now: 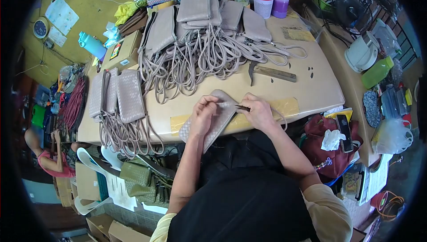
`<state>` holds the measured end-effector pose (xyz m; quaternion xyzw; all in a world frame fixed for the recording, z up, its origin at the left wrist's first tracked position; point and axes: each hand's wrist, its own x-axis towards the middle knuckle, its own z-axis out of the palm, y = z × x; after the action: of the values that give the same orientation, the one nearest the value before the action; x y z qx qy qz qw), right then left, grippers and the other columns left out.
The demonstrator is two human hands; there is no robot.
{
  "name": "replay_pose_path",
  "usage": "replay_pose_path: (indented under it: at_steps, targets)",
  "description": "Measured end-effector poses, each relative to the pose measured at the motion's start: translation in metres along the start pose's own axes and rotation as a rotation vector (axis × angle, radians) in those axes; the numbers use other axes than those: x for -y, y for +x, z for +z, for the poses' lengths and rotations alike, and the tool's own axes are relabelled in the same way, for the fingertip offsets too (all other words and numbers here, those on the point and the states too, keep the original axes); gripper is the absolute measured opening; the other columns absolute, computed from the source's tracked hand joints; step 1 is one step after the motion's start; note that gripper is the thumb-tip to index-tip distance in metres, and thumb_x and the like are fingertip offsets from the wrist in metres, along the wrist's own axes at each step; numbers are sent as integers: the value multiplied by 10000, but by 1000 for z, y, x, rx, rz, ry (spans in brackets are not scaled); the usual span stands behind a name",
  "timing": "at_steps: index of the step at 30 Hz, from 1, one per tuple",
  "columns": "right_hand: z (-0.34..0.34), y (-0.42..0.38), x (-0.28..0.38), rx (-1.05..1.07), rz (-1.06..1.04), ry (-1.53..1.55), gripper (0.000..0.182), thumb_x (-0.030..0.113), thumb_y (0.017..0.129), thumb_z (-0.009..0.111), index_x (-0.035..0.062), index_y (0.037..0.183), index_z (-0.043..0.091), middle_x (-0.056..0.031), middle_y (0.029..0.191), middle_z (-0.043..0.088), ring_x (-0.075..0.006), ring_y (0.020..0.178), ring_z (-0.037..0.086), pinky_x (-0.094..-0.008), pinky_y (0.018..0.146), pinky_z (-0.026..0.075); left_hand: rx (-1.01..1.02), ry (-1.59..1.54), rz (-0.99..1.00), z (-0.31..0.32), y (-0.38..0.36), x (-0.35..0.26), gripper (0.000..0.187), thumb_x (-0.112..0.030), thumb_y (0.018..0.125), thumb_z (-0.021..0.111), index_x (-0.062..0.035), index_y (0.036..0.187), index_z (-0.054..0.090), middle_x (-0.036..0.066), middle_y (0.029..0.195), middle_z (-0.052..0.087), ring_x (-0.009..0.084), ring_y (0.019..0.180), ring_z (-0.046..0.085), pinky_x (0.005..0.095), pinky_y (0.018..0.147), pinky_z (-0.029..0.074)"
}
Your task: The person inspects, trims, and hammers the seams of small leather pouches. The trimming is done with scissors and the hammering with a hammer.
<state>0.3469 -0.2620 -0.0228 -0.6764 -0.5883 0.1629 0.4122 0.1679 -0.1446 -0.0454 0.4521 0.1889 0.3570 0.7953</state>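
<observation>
A taupe woven pouch (217, 126) lies slanted at the table's near edge, with a zipper along its right side. My left hand (203, 114) rests over the pouch, its fingers curled and thumb and forefinger pinched together near the upper part. What that pinch holds is too small to make out. My right hand (257, 112) is closed around a small dark pointed tool (242, 107), its tips at the pouch's zipper edge; the fist hides the rest of it. A thin strap loop (281, 118) shows to the right of this hand.
Stacked taupe pouches (194, 8) with tangled wrist straps (215, 53) fill the table's back. More pouches (130, 95) hang over the left edge. A hammer (273, 73) lies beyond my right hand. A maroon bag (321, 142) sits at right; another person (51, 159) is far left.
</observation>
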Motion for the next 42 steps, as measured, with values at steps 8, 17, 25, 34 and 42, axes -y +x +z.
replay_pose_path:
  at_steps: [8,17,25,34,42]
  targets:
    - [-1,0,-5,-115,-7,41,127,65,762,688,3,811,588,-136,808,565,-364,749,578,-433,664,447,122,1120,145,42,-17,-22,426,-63,731,737,-46,1147,647,91,1147,537,184,868,598,306,742,504]
    - [-26,-18,35,5,-103,75,119,79,811,651,-1,811,563,-142,778,557,-358,708,565,-418,635,436,-84,1360,548,42,-1,-1,244,-45,742,711,-23,984,693,117,893,644,279,807,646,343,698,527]
    - [-3,-27,52,-11,97,240,473,336,744,795,30,1026,570,-119,905,649,-253,882,649,-356,788,509,-187,1152,417,64,-20,-41,90,1,757,693,18,784,610,162,950,654,302,846,649,352,719,533]
    - [-19,4,79,-369,-181,374,357,-47,739,676,9,1083,594,-100,806,611,-142,631,590,-271,554,477,41,1205,863,99,-41,-86,316,74,707,684,-3,988,561,201,1167,614,323,1018,618,391,855,493]
    - [-62,-4,87,-107,-377,-74,388,-106,566,603,33,927,633,-62,810,538,-252,625,589,-369,573,483,235,1240,465,73,-65,-95,369,147,773,520,7,1103,607,166,970,671,273,851,666,318,770,527]
